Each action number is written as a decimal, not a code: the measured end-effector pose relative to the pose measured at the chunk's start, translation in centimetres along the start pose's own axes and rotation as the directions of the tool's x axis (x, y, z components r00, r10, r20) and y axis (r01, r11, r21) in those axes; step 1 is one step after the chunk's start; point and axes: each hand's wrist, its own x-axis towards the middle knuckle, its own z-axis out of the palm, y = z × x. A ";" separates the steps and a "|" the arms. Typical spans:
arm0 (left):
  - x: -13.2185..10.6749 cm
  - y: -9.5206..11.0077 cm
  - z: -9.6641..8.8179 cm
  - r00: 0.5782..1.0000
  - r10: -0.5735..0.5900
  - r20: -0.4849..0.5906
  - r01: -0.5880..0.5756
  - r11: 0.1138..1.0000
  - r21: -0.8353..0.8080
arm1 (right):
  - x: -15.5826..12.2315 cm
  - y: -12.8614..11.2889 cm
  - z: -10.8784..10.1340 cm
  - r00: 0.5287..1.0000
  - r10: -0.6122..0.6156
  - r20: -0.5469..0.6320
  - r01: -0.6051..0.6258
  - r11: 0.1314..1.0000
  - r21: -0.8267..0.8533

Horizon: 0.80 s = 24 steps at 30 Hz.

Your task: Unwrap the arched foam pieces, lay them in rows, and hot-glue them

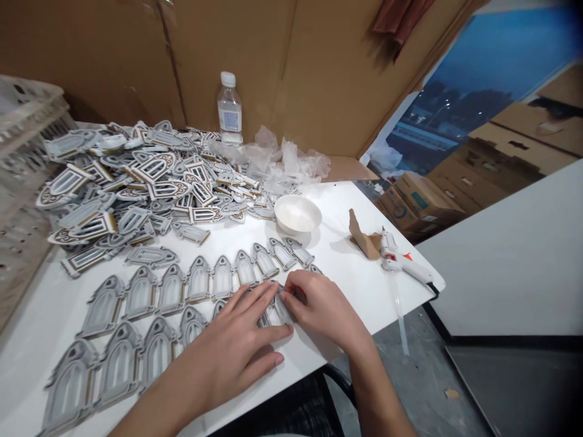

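Grey arched window-shaped pieces (199, 279) lie in two rows on the white table. My left hand (228, 352) rests flat over the right part of the nearer row, fingers stretched out and holding nothing. It hides several pieces beneath it. At the right end of that row, my right hand (321, 306) has thumb and fingers closed at the edge of an arched window piece (283, 309), which lies on the table. The fingers partly cover this piece. A small dark and reddish spot shows between them, too small to name.
Behind the rows is a heap of similar pieces (155, 176), some with brown scrollwork. A white bowl (297, 215), capped bottle (230, 112) and crumpled plastic (291, 161) stand nearby. A glue gun (401, 261) lies by torn cardboard (364, 240) at right; a plastic crate (27, 182) is left.
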 end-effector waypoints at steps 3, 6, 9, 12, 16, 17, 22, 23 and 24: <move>0.1 0.1 -0.1 1.000 -0.002 0.000 0.002 1.000 -0.007 | -0.4 0.0 -0.2 1.000 0.028 0.007 -0.028 1.000 -0.006; 0.2 0.1 -0.2 1.000 -0.006 -0.004 0.006 1.000 -0.010 | -0.5 0.2 -0.2 0.997 0.078 0.017 -0.078 0.996 -0.034; 0.1 0.0 -0.1 1.000 -0.009 -0.009 0.008 1.000 -0.017 | -0.3 0.5 -0.2 0.994 0.106 0.010 -0.105 0.993 -0.054; 0.0 0.0 -0.1 1.000 -0.011 0.002 0.011 1.000 -0.011 | 0.0 0.9 -0.5 0.993 0.117 0.010 -0.116 0.991 -0.068; 0.0 -0.1 0.0 1.000 -0.006 -0.015 0.006 1.000 -0.026 | -0.1 1.0 -0.6 0.992 0.127 0.023 -0.126 0.990 -0.070; 0.1 -0.1 -0.1 1.000 -0.007 -0.017 0.007 1.000 -0.030 | -0.1 1.1 -0.6 0.991 0.128 0.027 -0.126 0.990 -0.068; 0.1 -0.1 -0.3 0.999 -0.019 0.026 0.019 1.000 -0.015 | -0.2 1.1 -0.6 0.990 0.135 0.032 -0.134 0.990 -0.051; 0.1 0.0 -0.3 0.999 -0.019 0.033 0.019 1.000 -0.013 | -0.2 1.1 -0.6 0.990 0.134 0.036 -0.132 0.990 -0.039; 0.1 0.0 -0.3 0.999 -0.019 0.035 0.020 1.000 -0.014 | -0.3 1.1 -0.6 0.991 0.131 0.036 -0.130 0.991 -0.029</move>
